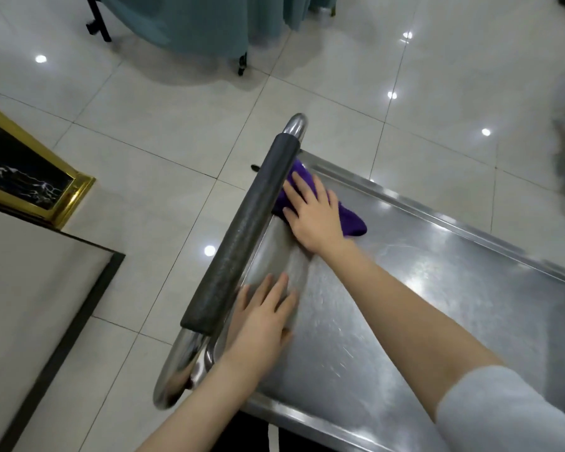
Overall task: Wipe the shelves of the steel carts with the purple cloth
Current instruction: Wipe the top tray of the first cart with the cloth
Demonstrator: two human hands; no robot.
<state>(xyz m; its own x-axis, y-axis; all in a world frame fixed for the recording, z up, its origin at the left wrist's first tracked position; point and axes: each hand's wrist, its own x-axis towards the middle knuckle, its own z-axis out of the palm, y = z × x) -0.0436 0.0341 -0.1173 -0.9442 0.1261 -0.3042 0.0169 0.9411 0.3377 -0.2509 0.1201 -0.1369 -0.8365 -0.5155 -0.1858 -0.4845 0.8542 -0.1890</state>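
The steel cart's top shelf [421, 288] fills the lower right of the head view, scratched and shiny. A purple cloth [351, 220] lies at its far left corner, under the black foam-covered push handle [242, 236]. My right hand [313, 213] presses flat on the cloth, fingers spread toward the handle. My left hand [261, 318] rests flat on the bare steel just beside the handle's near end, holding nothing.
Glossy white floor tiles [144, 151] surround the cart. A gold-framed black marble block [30, 181] and a pale counter edge [40, 288] stand at the left. A table draped in teal cloth [209, 24] with black legs is at the far top.
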